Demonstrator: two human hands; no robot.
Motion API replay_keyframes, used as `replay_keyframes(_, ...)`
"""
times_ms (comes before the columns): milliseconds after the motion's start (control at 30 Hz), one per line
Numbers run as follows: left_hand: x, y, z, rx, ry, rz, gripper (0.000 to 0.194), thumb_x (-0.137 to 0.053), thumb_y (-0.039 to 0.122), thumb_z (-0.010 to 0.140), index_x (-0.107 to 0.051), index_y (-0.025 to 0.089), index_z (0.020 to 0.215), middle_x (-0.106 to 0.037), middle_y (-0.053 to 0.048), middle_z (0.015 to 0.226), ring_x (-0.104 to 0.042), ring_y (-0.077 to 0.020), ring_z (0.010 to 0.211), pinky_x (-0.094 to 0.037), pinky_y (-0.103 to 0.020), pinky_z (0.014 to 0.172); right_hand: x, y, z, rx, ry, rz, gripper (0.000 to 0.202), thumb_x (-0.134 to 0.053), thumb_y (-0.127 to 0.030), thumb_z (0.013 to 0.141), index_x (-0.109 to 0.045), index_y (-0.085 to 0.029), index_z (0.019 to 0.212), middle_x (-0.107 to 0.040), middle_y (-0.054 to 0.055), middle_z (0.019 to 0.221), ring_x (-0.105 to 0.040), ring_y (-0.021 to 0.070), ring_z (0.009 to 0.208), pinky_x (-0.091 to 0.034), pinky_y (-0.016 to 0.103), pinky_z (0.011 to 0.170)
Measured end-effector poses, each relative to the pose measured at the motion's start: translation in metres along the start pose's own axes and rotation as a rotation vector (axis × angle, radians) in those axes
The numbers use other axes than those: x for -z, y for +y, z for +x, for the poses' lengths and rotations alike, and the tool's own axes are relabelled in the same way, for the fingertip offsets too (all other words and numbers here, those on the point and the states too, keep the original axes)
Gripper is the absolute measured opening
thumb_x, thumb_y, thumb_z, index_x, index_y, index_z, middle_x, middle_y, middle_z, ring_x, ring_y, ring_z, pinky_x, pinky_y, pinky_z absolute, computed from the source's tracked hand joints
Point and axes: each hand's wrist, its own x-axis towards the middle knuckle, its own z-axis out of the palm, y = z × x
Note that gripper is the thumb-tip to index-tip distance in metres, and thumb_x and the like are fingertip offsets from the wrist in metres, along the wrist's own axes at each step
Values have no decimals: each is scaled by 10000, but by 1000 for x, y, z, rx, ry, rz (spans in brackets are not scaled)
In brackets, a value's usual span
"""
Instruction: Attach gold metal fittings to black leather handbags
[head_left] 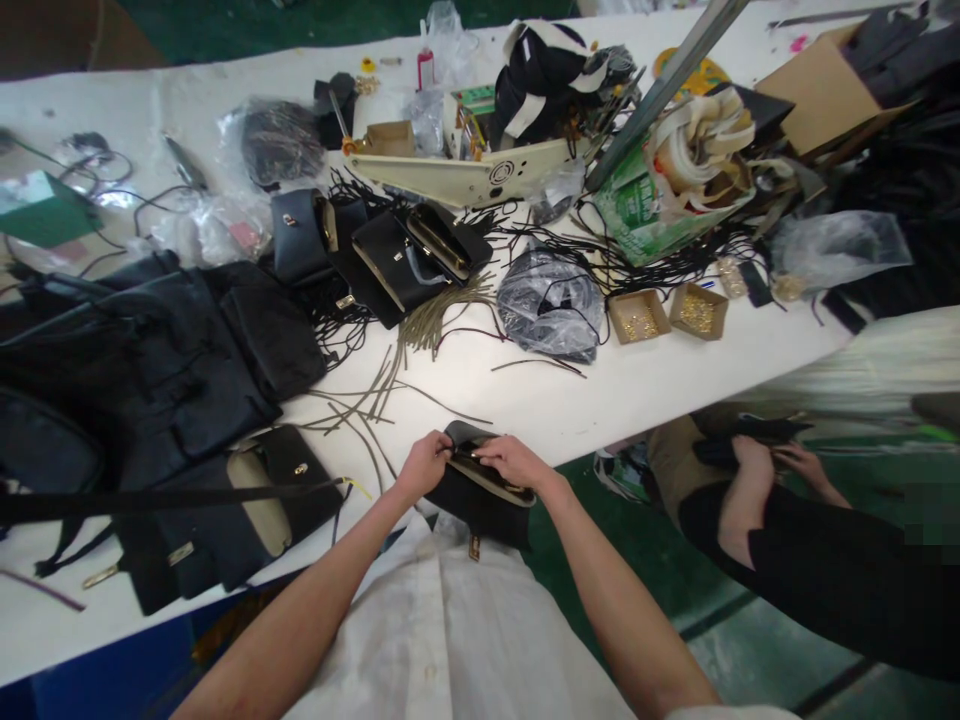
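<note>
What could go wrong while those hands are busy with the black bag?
The bag is held open over the lap at the table's edge, so it might slide down if the left hand and right hand slip. Long loose strips lie on the table near the left arm, and a sleeve or bag could drag them. The small open boxes hold tiny gold-coloured pieces, which could spill if bumped.

A: Camera mount and axis?
B: Head-worn; faces forward and down.
A: Field?
B: Left hand [429, 462] and right hand [514, 464] close, near centre; shirt [431, 640] at 6 o'clock; table [637, 382] beyond, toward 12 o'clock.
</note>
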Motion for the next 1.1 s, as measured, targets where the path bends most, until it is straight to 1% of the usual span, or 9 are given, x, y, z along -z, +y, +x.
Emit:
replay_keyframes(200, 2, 6, 4, 58, -13, -46, 287, -729, 394, 1059, -720, 161, 1225, -758, -80, 1188, -749, -223, 1035, -657, -445, 942, -9, -7, -4, -36, 94, -86, 381, -550, -154, 1048, -844, -261, 1266, -828, 75, 1118, -741, 224, 1014, -541, 333, 957)
replay_keyframes(400, 4, 20, 9, 117, -50, -12, 282, -716, 406, 1067, -725, 163, 1209, -765, -78, 1173, -753, -213, 1008, -661, -429, 925, -17, -18, -17, -129, 188, -203, 363, -536, -149, 1058, -826, -239, 1257, -795, 84, 1103, -721, 234, 1012, -531, 321, 919)
replay_keyframes(567, 1, 31, 14, 174, -82, 87, 286, -720, 406, 1064, -726, 164, 1217, -758, -83, 1200, -747, -221, 1035, -658, -436, 934, -26, -24, -22, -161, 198, -294, 459, -507, -132, 1059, -760, -257, 1421, -775, 99, 1289, -719, 244, 1099, -532, 311, 918)
replay_keyframes(667, 1, 37, 15, 202, -110, 134, 297, -730, 400, 1057, -721, 160, 1232, -751, -87, 1219, -745, -229, 1055, -659, -443, 935, -25, -24, -24, -175, 190, -321, 471, -479, -124, 1074, -763, -264, 1422, -803, 83, 1212, -733, 226, 1057, -533, 296, 903)
replay_keyframes(733, 2, 40, 15, 216, -129, 154, 300, -732, 399, 1056, -719, 158, 1234, -751, -86, 1216, -746, -228, 1049, -661, -440, 927, -23, -23, -24, -189, 188, -333, 438, -490, -144, 1089, -772, -256, 1405, -821, 75, 1139, -745, 217, 1017, -536, 294, 909)
replay_keyframes(833, 2, 44, 15, 225, -161, 165, 294, -731, 397, 1057, -721, 159, 1229, -753, -85, 1209, -747, -224, 1040, -664, -432, 919, -25, -23, -23, -219, 186, -354, 337, -537, -192, 1112, -800, -232, 1319, -832, 76, 1136, -760, 212, 1028, -552, 306, 945)
replay_keyframes(933, 0, 48, 14, 223, -198, 152, 285, -730, 389, 1059, -722, 157, 1223, -756, -82, 1195, -750, -218, 1022, -668, -421, 904, -33, -26, -24, -275, 192, -385, 242, -599, -282, 1130, -785, -195, 1257, -817, 82, 1145, -766, 213, 1025, -591, 371, 976)
replay_keyframes(1000, -2, 50, 14, 220, -226, 134, 284, -725, 386, 1064, -720, 154, 1228, -759, -79, 1181, -754, -211, 999, -673, -408, 882, -39, -29, -25, -324, 202, -409, 254, -633, -361, 1131, -756, -173, 1249, -797, 79, 1139, -766, 215, 1004, -621, 423, 968)
replay_keyframes(1100, -5, 50, 12, 213, -248, 135, 286, -718, 386, 1069, -719, 152, 1233, -761, -79, 1175, -758, -208, 990, -676, -400, 868, -47, -30, -27, -381, 205, -430, 278, -667, -409, 1117, -738, -163, 1225, -777, 70, 1124, -763, 212, 984, -647, 437, 941)
